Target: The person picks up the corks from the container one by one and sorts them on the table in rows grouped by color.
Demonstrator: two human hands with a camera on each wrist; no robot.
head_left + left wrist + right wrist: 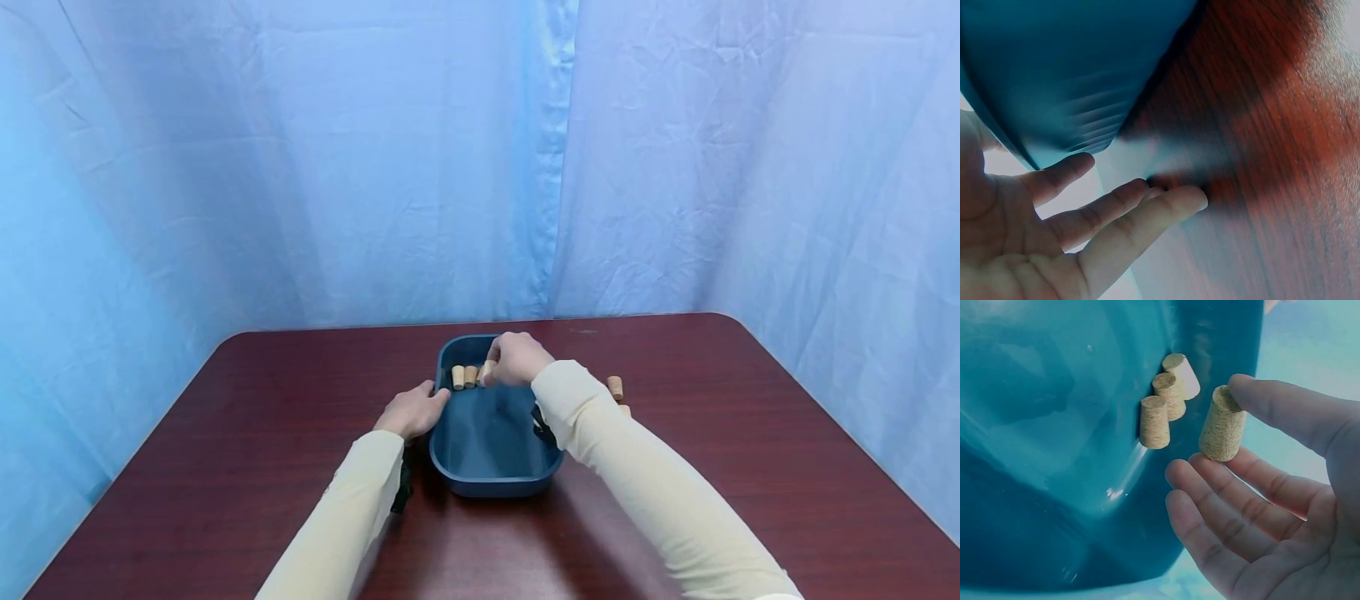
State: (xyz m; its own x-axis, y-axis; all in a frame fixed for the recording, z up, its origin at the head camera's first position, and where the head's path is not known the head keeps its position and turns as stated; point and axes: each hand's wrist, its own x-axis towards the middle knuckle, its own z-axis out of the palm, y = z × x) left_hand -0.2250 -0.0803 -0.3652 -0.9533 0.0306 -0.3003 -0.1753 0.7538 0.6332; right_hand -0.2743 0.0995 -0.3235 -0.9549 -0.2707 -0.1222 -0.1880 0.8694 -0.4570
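Note:
A dark blue rectangular tub [495, 487] stands on the table. Over its far part my right hand [517, 358] pinches a tapered cork stopper [1222, 425] between thumb and fingertips, seen closely in the right wrist view. Three more stoppers stand side by side in the tub: a pale one [1182, 375], a middle one [1170, 397] and a speckled one [1154, 422]. My left hand [412, 410] rests at the tub's left side, thumb at the rim. Its other fingers [1141, 222] extend loosely along the outside in the left wrist view.
To the right of the tub a cork stopper [615, 387] stands on the dark red wooden table [300, 400]. Another stopper [625, 410] beside it is partly hidden by my right sleeve [637, 467]. Pale blue curtains [405, 167] hang behind the table and at both sides.

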